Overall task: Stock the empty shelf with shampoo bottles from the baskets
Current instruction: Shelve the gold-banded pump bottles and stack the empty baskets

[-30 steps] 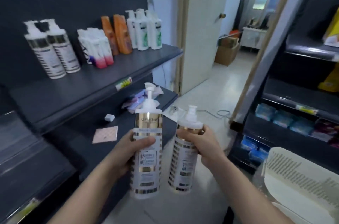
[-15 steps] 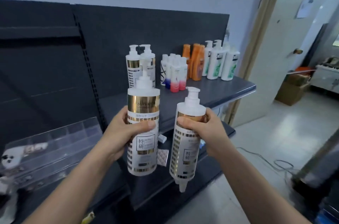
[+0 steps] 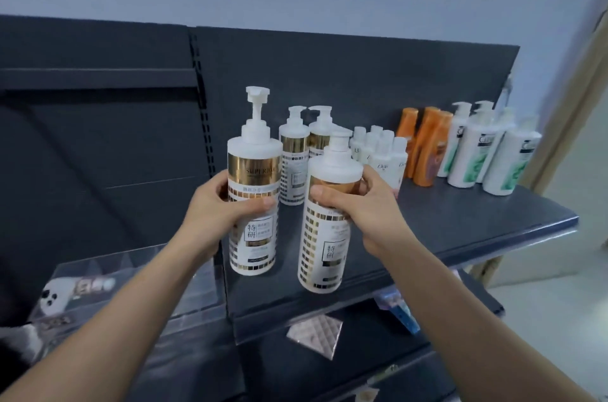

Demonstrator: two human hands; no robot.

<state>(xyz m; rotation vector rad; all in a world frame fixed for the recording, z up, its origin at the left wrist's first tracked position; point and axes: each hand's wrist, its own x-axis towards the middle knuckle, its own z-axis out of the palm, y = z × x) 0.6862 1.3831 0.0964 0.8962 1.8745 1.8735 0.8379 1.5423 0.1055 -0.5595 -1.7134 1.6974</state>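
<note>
Both hands are full. My left hand (image 3: 214,214) is wrapped round the middle of one gold-banded pump bottle (image 3: 255,168), held upright with my thumb across the label. My right hand (image 3: 358,214) is clamped on the shoulder of a second bottle (image 3: 329,253), which is tilted with its base low by the front edge of the shelf (image 3: 460,224). As far as I can judge, neither one is down yet.

Here's the danger: two matching bottles (image 3: 294,151) stand right behind mine near the back panel. Push in too deep and I'd knock them, and they could tip into the small white bottles (image 3: 378,151) just beside them. The tilted bottle worries me more. If it lands on its base rim so close to the front edge, it could roll off onto the lower shelf. My two bottles are also nearly touching, so a clumsy turn would knock them together.

As for room, the slotted upright (image 3: 200,105) closes off the left end. The back is taken by rows running right to the orange bottles (image 3: 424,145) and the green-and-white pumps (image 3: 473,151). The front strip of the shelf looks bare all the way to the right front corner, and nothing hangs overhead.
</note>
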